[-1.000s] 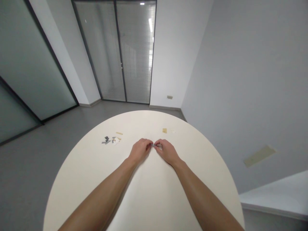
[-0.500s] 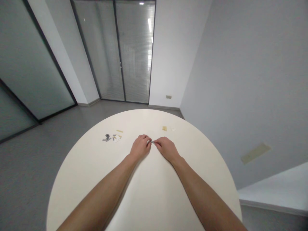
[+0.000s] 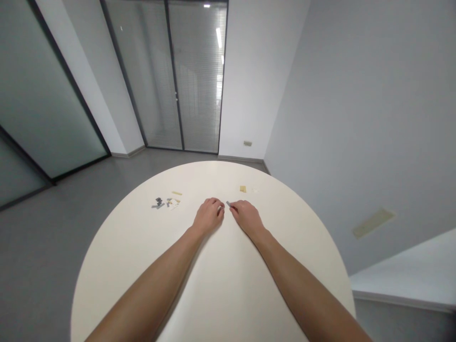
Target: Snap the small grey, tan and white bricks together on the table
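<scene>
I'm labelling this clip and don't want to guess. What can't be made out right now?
In the head view:
Left hand: its own fingers hide whether it grips anything.
Gray piece: the right hand covers one end; the rest is too small for detail.
Dark pieces: too small and blurred to count.
Pale bits beside the yellow piece: too faint to identify.
Table: near edge cut off by the picture's bottom.

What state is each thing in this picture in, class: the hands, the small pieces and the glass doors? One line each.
Right hand: pinching a grey piece.
Grey piece: held, one end poking out past the fingertips.
Left hand: fingers curled; its grip is too small to tell.
Dark pieces: lying loose in a cluster.
Yellow strip: lying flat.
Yellow piece: lying apart from both hands.
Glass doors: shut.
</scene>
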`<control>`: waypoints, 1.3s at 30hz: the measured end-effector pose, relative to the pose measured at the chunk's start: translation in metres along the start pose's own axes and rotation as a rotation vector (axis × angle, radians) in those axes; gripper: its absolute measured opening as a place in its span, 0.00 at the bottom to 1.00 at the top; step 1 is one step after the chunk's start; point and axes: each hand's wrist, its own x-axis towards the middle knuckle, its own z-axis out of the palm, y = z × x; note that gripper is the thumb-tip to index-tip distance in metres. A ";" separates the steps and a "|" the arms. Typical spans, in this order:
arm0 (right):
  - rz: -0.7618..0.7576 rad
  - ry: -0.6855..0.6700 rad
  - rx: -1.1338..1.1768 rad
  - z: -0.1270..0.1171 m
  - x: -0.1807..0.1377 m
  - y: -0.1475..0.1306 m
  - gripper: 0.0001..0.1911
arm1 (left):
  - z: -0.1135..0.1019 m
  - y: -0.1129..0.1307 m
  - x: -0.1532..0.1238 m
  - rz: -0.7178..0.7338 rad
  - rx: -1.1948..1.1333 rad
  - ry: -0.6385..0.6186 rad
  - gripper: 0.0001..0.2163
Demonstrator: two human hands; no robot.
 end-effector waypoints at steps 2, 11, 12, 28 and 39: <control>-0.027 0.007 -0.041 0.002 0.000 -0.002 0.12 | 0.000 0.000 0.000 -0.001 0.001 0.003 0.09; 0.009 -0.027 -0.247 0.008 0.023 0.001 0.25 | 0.003 -0.003 0.002 -0.005 0.022 0.007 0.09; 0.024 -0.042 -0.251 0.008 0.027 0.002 0.26 | 0.003 -0.003 0.002 -0.003 0.024 0.011 0.09; 0.168 -0.119 -0.212 0.015 0.055 -0.001 0.33 | 0.002 0.001 0.002 0.012 0.055 0.015 0.09; 0.093 -0.060 -0.194 0.016 0.036 0.001 0.30 | 0.003 -0.002 0.003 0.013 0.038 0.026 0.07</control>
